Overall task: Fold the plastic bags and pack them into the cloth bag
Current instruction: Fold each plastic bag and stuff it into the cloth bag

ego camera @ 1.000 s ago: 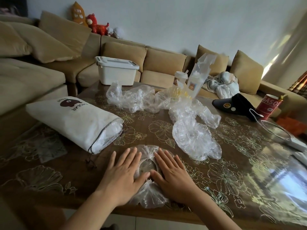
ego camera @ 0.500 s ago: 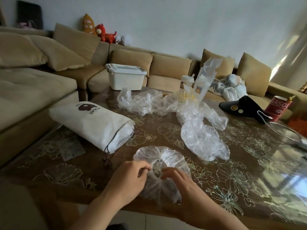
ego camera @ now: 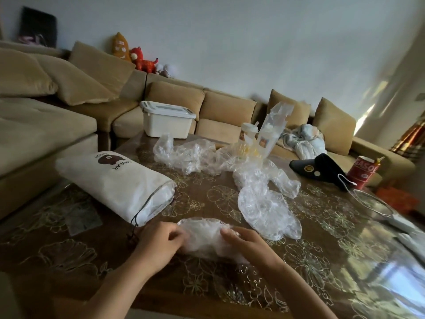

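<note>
A clear plastic bag (ego camera: 204, 236) lies folded in half on the table near its front edge. My left hand (ego camera: 158, 244) grips its left end with curled fingers. My right hand (ego camera: 243, 242) pinches its right end. The white cloth bag (ego camera: 110, 180), printed with a brown bear, lies on its side to the left, its drawstring mouth facing the hands and stuffed with plastic. Several loose clear plastic bags (ego camera: 264, 208) lie crumpled across the middle of the table.
The brown floral table (ego camera: 230, 284) is ringed by a tan sofa. A white lidded box (ego camera: 166, 122) stands at the far edge, with cups (ego camera: 248, 131) beside it. A black cap (ego camera: 319, 168), a red can (ego camera: 362, 170) and a white cable lie at the right.
The hands went from pressing the bag flat with straight fingers to curling round it and folding it over into a half shape. The camera tilted up and to the left.
</note>
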